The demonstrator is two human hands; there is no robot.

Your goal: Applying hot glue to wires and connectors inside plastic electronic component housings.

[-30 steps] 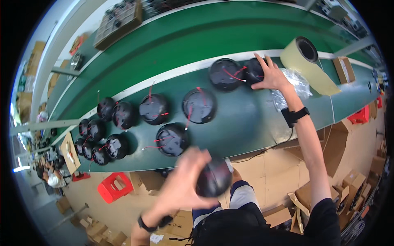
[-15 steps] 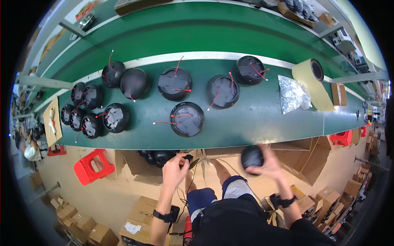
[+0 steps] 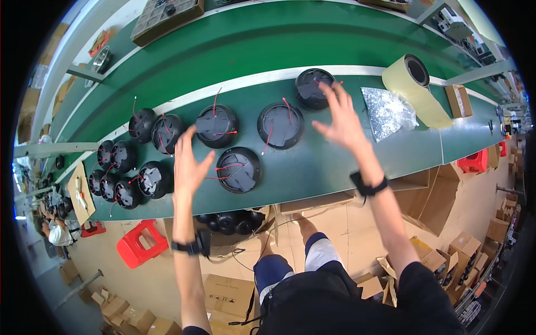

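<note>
Hands spread wide and empty: left hand [image 3: 188, 162] hovers above the round black housing [image 3: 239, 169] near the desk [image 3: 335, 167] front edge; right hand [image 3: 340, 117] reaches toward the far housing [image 3: 312, 87]. Grip each housing by its rim, clear of the red wires [image 3: 223, 166].

A long green bench [image 3: 335, 167] runs left to right. Cardboard boxes [image 3: 229, 293] litter the tan floor [image 3: 167, 279]. A red stool [image 3: 135, 245] stands near left.
</note>
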